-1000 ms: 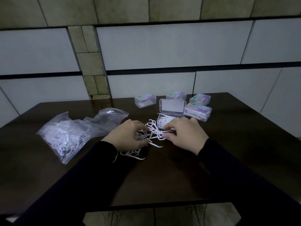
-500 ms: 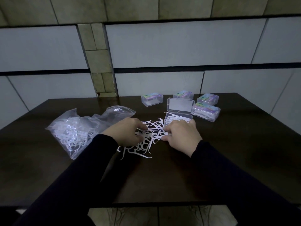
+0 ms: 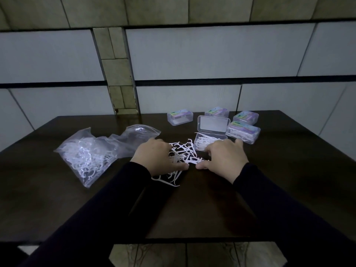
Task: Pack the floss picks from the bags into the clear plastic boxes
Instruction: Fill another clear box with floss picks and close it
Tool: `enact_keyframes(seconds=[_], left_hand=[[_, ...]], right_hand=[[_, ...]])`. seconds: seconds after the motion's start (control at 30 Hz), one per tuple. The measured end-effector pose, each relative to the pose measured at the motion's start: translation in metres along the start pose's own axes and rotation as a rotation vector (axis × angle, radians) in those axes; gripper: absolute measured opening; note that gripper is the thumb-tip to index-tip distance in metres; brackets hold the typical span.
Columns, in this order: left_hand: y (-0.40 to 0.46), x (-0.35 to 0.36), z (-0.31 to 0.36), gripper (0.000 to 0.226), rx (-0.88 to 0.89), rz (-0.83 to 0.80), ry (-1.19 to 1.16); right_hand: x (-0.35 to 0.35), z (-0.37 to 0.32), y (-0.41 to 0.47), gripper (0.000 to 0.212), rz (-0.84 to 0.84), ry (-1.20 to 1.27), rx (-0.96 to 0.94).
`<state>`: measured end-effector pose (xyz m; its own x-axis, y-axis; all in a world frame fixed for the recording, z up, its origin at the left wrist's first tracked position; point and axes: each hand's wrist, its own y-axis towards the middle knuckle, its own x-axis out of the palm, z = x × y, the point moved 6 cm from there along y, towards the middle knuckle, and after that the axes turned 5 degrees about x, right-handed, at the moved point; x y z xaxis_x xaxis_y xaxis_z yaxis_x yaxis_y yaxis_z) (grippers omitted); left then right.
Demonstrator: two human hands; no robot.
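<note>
A loose pile of white floss picks (image 3: 182, 152) lies on the dark table (image 3: 202, 209) in front of me. My left hand (image 3: 158, 157) covers the pile's left side, fingers curled down into the picks. My right hand (image 3: 225, 158) grips picks at the pile's right edge, and both thumbs nearly meet at the near side. Just behind my right hand stands an open clear box (image 3: 204, 144) partly filled with picks, its lid (image 3: 212, 125) tipped up. A clear plastic bag (image 3: 88, 153) holding many picks lies to the left.
Several shut clear boxes with coloured labels stand at the back: one (image 3: 180, 118) left of the open box, another (image 3: 216, 112) behind the lid, a third (image 3: 245, 117) at far right and a filled one (image 3: 243, 134) beside the open box. A tiled wall rises behind the table.
Both hands have drawn nearer each other over the pile and slid a little toward me. The view has shifted slightly; the bag and boxes have not moved.
</note>
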<state>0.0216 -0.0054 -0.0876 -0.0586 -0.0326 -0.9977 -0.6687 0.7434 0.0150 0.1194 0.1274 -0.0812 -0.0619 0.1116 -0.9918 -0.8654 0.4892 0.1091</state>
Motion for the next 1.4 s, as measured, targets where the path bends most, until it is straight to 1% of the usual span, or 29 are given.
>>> enact_keyframes(seconds=[0.1, 0.17, 0.27, 0.4, 0.53, 0.7, 0.83, 1.0, 1.27, 1.4], left_hand=[[0.000, -0.001, 0.007, 0.052, 0.025, 0.023, -0.045], [-0.002, -0.002, 0.010, 0.041, 0.040, 0.046, -0.071], [-0.003, -0.006, 0.016, 0.034, 0.053, 0.056, -0.062], [-0.002, -0.005, 0.019, 0.028, 0.034, 0.055, -0.020], [-0.002, -0.005, 0.020, 0.026, 0.003, 0.101, 0.000], [-0.003, -0.006, 0.020, 0.028, -0.025, 0.126, 0.000], [-0.005, -0.008, 0.020, 0.026, -0.054, 0.183, -0.010], [-0.004, -0.010, 0.016, 0.025, -0.088, 0.260, -0.057], [-0.005, -0.011, 0.012, 0.019, -0.109, 0.404, -0.330], [-0.005, -0.017, 0.013, 0.020, -0.120, 0.449, -0.435]], right_hand=[[0.001, -0.001, -0.001, 0.045, -0.032, 0.035, 0.006], [0.001, -0.004, -0.003, 0.033, -0.024, 0.085, -0.003], [0.000, -0.008, -0.006, 0.021, 0.009, 0.106, -0.016], [0.002, -0.012, -0.008, 0.023, 0.032, 0.066, -0.028], [0.001, -0.012, -0.009, 0.020, 0.066, 0.100, -0.052], [-0.002, -0.007, -0.007, 0.019, 0.065, 0.169, -0.054], [-0.002, -0.005, -0.005, 0.026, 0.072, 0.167, -0.052], [-0.006, 0.003, -0.004, 0.028, 0.096, 0.171, -0.035], [-0.020, 0.020, 0.001, 0.030, 0.156, 0.254, 0.016], [-0.024, 0.030, 0.002, 0.031, 0.214, 0.353, 0.039]])
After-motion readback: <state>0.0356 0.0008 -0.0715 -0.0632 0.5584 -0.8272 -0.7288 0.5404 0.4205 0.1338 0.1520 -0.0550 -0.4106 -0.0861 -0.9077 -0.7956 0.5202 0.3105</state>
